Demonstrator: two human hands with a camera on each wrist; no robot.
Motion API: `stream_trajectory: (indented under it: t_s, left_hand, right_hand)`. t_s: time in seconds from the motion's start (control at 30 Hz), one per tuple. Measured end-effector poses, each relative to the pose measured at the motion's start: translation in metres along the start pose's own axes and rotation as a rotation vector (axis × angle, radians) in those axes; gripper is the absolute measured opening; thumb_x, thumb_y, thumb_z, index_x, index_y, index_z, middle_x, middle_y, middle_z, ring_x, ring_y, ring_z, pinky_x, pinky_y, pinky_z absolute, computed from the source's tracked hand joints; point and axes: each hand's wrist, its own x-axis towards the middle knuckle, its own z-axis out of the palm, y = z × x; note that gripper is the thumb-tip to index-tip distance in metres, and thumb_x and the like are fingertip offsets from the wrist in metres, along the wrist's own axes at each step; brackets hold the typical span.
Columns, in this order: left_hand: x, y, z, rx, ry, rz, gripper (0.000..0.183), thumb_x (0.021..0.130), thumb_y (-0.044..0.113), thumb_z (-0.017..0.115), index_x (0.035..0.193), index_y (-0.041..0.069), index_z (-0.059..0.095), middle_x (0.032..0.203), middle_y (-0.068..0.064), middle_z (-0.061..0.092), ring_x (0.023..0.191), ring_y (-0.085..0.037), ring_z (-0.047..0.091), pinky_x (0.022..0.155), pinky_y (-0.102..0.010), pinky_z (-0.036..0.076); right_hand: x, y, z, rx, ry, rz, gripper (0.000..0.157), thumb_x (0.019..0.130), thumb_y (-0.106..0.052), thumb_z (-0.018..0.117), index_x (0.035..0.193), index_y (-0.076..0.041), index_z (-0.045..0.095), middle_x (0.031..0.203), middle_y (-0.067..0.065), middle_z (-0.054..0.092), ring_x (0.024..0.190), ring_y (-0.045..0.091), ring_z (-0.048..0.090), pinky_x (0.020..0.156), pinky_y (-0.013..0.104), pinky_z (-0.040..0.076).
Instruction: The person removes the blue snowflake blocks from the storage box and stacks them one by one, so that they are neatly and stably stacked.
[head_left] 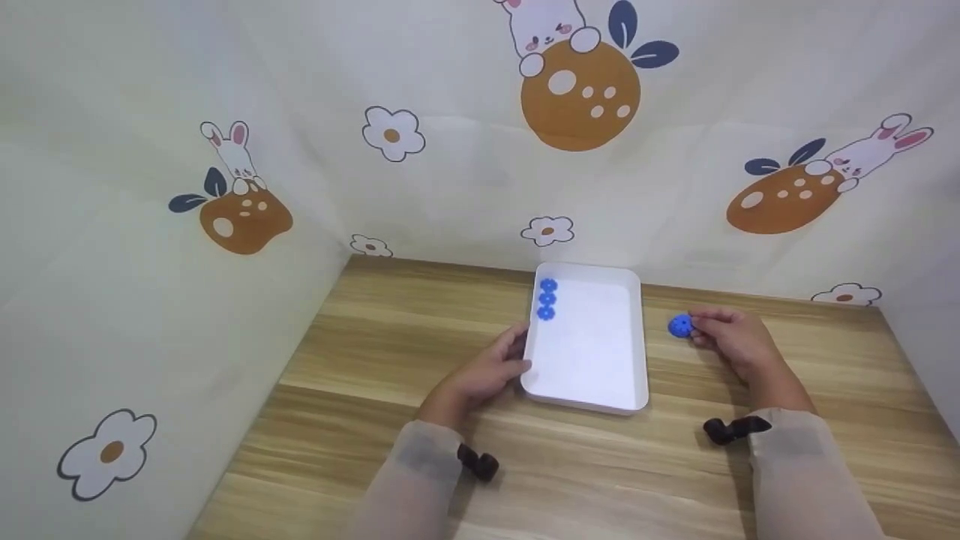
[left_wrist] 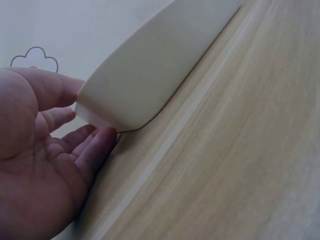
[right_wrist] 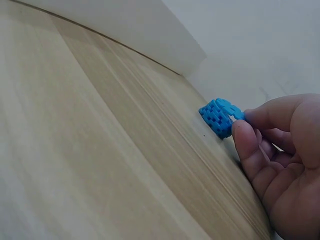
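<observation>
In the head view, my left hand [head_left: 491,369] holds the left side of a white rectangular tray [head_left: 585,405], thumb at the rim. The left wrist view has the fingers [left_wrist: 97,147] of that hand at the tray's outer wall [left_wrist: 135,75]. Inside the tray, three blue flower-shaped pieces [head_left: 547,298] lie in a row along the upper left wall. Right of the tray, my right hand [head_left: 739,341] pinches a blue flower-shaped piece [right_wrist: 229,107] between thumb and index finger. This piece is tilted at the top of a small stack of similar blue pieces [right_wrist: 216,120].
The wood-grain table [head_left: 337,360] carries the tray and the stack. A pale cloth wall [head_left: 450,187] printed with rabbits, oranges and flowers stands close behind the tray, with more cloth at both sides. Black wrist cameras [head_left: 480,463] jut inward from both sleeves.
</observation>
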Motion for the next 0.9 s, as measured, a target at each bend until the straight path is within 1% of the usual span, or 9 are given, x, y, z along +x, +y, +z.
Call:
stream_trajectory:
  t_s: [0.1,0.27,0.43,0.53,0.67,0.8,0.9]
  left_hand:
    - [0.0,0.0,0.0,-0.004,0.001,-0.002,0.072,0.109,0.014,0.054,0.173,0.017,0.02,0.178,-0.013,0.027,0.166,-0.032,0.027,0.137,-0.049,0.025]
    - [0.0,-0.001,0.0,-0.011,-0.006,0.003,0.072,0.109,0.014,0.054,0.172,0.017,0.02,0.178,-0.012,0.027,0.166,-0.032,0.027,0.137,-0.049,0.025]
    - [0.0,-0.001,0.0,-0.026,-0.025,0.027,0.073,0.109,0.011,0.053,0.172,0.014,0.018,0.178,-0.016,0.027,0.165,-0.036,0.028,0.136,-0.05,0.028]
    - [0.0,-0.001,0.0,-0.031,-0.029,0.03,0.073,0.109,0.011,0.053,0.172,0.013,0.018,0.177,-0.017,0.027,0.164,-0.036,0.029,0.135,-0.05,0.029]
    - [0.0,-0.001,0.0,-0.031,-0.026,0.032,0.073,0.108,0.01,0.053,0.172,0.013,0.019,0.178,-0.016,0.027,0.165,-0.036,0.028,0.135,-0.05,0.028]
    - [0.001,-0.002,-0.001,-0.027,-0.026,0.038,0.073,0.108,0.009,0.054,0.172,0.012,0.019,0.178,-0.017,0.026,0.165,-0.035,0.027,0.136,-0.049,0.027]
    - [0.0,-0.001,-0.001,-0.017,-0.024,0.035,0.074,0.108,0.009,0.054,0.172,0.012,0.019,0.178,-0.017,0.026,0.166,-0.035,0.026,0.136,-0.049,0.027]
  right_hand:
    - [-0.003,-0.003,0.002,-0.005,0.001,0.005,0.051,0.106,-0.016,0.067,0.148,0.01,0.056,0.098,-0.015,0.077,0.088,0.002,0.073,0.086,0.02,0.065]
    - [0.0,0.001,0.0,0.001,0.007,0.004,0.052,0.106,-0.017,0.068,0.149,0.009,0.055,0.099,-0.017,0.076,0.089,0.001,0.073,0.085,0.019,0.064]
    - [-0.006,-0.005,0.002,-0.011,-0.006,0.005,0.055,0.105,-0.018,0.068,0.149,0.012,0.054,0.099,-0.012,0.076,0.087,0.002,0.073,0.085,0.02,0.065]
    - [-0.008,-0.008,0.003,-0.01,-0.009,0.007,0.055,0.105,-0.017,0.069,0.148,0.013,0.053,0.099,-0.01,0.076,0.086,0.003,0.073,0.084,0.02,0.065]
    - [-0.003,-0.003,0.002,-0.01,-0.002,0.007,0.055,0.105,-0.017,0.068,0.149,0.012,0.053,0.099,-0.011,0.075,0.087,0.003,0.073,0.084,0.021,0.065]
    - [0.005,0.006,-0.001,-0.026,0.01,0.002,0.056,0.105,-0.02,0.07,0.149,0.01,0.055,0.1,-0.014,0.075,0.087,0.002,0.073,0.084,0.02,0.065]
    - [0.007,0.008,-0.001,-0.051,0.018,0.002,0.058,0.104,-0.024,0.071,0.149,0.008,0.055,0.101,-0.015,0.074,0.088,0.001,0.073,0.084,0.019,0.065]
